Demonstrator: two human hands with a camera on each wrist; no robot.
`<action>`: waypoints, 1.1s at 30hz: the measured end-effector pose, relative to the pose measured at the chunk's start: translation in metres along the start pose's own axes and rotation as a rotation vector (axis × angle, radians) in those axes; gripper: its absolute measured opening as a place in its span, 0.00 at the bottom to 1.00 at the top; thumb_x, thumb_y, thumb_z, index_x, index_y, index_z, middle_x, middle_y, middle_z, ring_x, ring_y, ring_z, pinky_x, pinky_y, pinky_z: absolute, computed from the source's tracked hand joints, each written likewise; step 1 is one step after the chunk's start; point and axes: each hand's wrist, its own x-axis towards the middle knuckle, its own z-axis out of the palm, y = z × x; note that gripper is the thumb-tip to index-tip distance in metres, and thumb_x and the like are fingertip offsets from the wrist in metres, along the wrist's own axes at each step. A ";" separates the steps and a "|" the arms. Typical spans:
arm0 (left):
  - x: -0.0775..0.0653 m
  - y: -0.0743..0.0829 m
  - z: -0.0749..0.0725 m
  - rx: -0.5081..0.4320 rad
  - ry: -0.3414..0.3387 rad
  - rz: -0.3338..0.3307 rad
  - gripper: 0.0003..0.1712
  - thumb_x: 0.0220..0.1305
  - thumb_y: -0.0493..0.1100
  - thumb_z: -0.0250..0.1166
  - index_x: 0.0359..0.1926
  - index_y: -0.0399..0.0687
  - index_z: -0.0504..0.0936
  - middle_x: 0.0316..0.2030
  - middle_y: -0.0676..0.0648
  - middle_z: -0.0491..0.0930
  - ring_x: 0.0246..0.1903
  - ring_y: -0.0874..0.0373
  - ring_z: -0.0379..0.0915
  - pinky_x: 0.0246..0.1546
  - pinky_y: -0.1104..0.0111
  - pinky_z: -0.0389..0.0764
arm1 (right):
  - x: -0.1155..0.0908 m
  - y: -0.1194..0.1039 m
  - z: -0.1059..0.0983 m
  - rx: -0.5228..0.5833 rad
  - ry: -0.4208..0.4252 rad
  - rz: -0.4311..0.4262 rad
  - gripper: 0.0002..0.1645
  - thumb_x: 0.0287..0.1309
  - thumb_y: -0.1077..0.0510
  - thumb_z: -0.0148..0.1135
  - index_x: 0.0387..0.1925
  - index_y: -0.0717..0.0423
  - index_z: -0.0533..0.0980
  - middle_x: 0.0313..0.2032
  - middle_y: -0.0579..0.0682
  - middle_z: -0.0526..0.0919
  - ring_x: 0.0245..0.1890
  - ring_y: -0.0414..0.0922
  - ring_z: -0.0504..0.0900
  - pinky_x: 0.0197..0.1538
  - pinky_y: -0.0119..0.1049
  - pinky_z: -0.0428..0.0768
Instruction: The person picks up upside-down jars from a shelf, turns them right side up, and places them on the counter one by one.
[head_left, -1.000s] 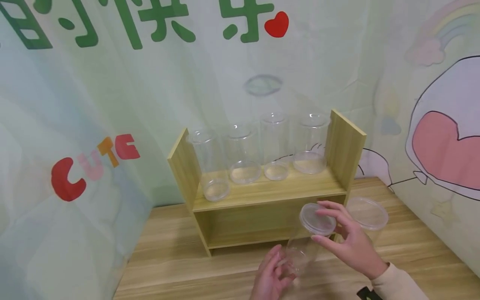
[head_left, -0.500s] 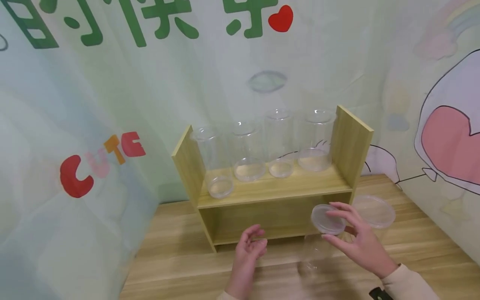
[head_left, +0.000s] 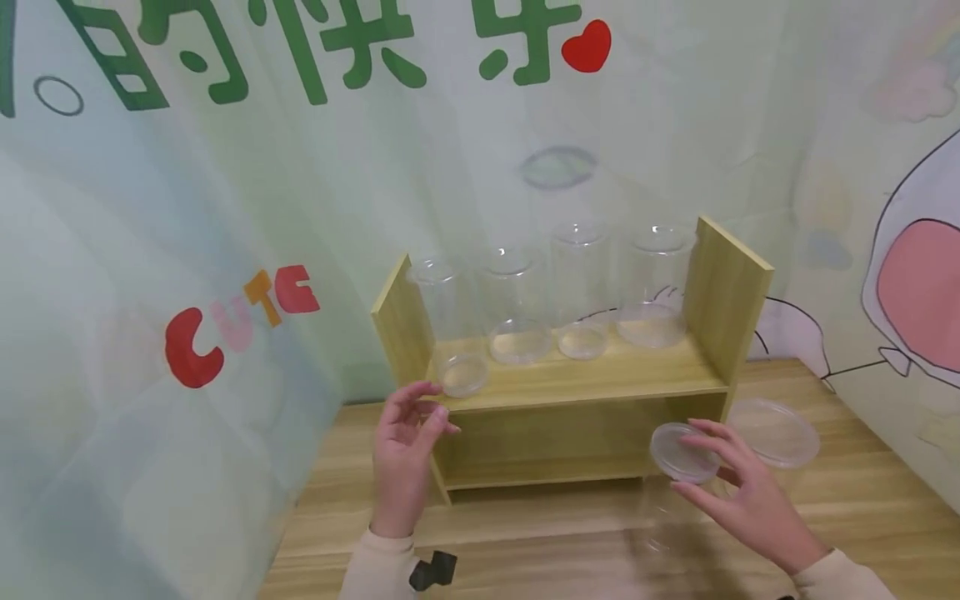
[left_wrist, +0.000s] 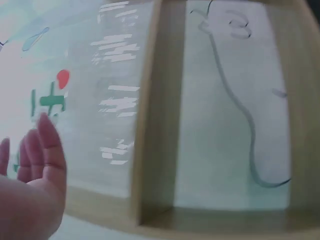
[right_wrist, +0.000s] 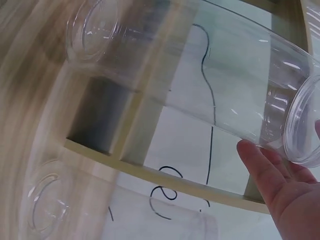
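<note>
My right hand (head_left: 753, 504) grips a clear lidded jar (head_left: 663, 512) by its round lid (head_left: 684, 454), thumb on the near side and fingers across the far side. The jar's see-through body hangs down from the lid in front of the shelf's right end; in the right wrist view this jar (right_wrist: 235, 70) spans the top. My left hand (head_left: 405, 458) holds nothing. Its fingers are loosely bent and overlap the shelf's left front corner in the head view, just below the leftmost clear jar (head_left: 462, 379).
A two-level wooden shelf (head_left: 600, 379) stands against a printed cloth backdrop (head_left: 450, 167). Several clear jars line its upper board, including a tall narrow jar (head_left: 581, 283) and a wider jar (head_left: 652, 287). One more wide jar (head_left: 772, 433) stands on the wooden table (head_left: 525, 542) to the right.
My left hand has let go of the jar's lower part and moved left and up toward the shelf's left end. My right hand keeps its hold on the lid. The head view has shifted left.
</note>
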 end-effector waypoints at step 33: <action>0.094 0.014 -0.043 0.615 -0.124 0.044 0.24 0.73 0.37 0.56 0.68 0.50 0.68 0.68 0.51 0.66 0.52 0.58 0.75 0.31 0.81 0.76 | -0.010 0.021 0.005 -0.054 0.067 -0.004 0.36 0.36 0.72 0.80 0.52 0.60 0.78 0.61 0.63 0.70 0.56 0.29 0.70 0.45 0.32 0.81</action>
